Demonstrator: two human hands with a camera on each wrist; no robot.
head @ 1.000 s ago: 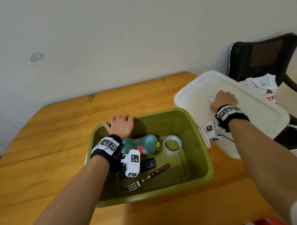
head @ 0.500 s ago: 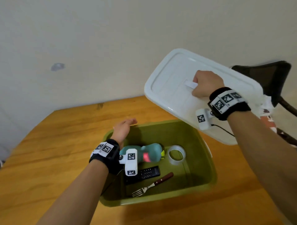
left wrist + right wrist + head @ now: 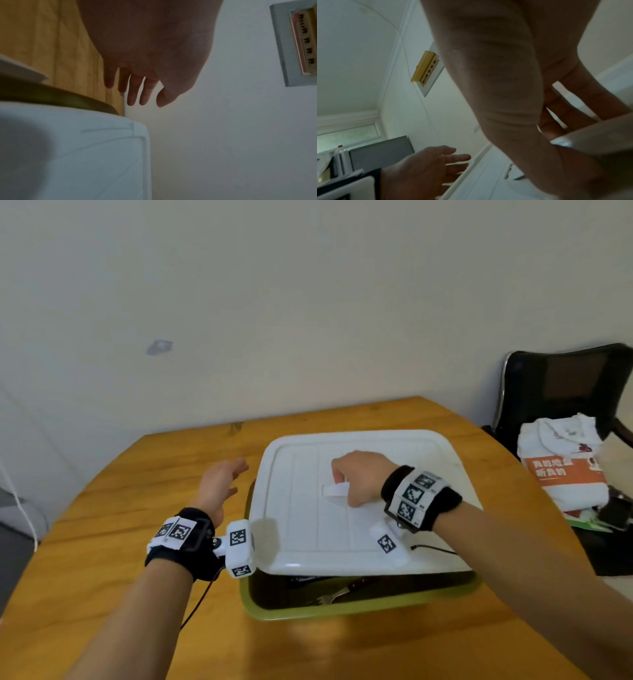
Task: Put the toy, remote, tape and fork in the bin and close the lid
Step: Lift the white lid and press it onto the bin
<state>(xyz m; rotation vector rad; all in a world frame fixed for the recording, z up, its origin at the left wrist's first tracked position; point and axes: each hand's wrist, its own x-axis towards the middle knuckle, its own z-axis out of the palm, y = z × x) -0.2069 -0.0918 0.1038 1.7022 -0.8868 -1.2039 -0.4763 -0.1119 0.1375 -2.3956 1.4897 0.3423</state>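
Note:
The white lid [image 3: 363, 529] lies over the green bin [image 3: 359, 606], its near edge raised so a dark gap shows. Through that gap I see the fork [image 3: 334, 597] and a dark strip that may be the remote. The toy and tape are hidden under the lid. My right hand [image 3: 359, 477] grips the lid's white handle [image 3: 334, 490] at its centre; the right wrist view shows its fingers [image 3: 570, 111] curled round the handle [image 3: 594, 138]. My left hand [image 3: 222, 481] hovers with fingers straight, just left of the lid's far-left corner, holding nothing; its fingers [image 3: 135, 89] show spread above the lid [image 3: 77, 155].
The bin stands on a wooden table [image 3: 102, 542] against a pale wall. A black chair [image 3: 565, 385] at the right carries a white and orange bag [image 3: 561, 467]. Bare tabletop lies left of and in front of the bin.
My right hand has swung the lid from the right, through the air, down over the bin. My left hand has left the bin's rim and moved out to the left.

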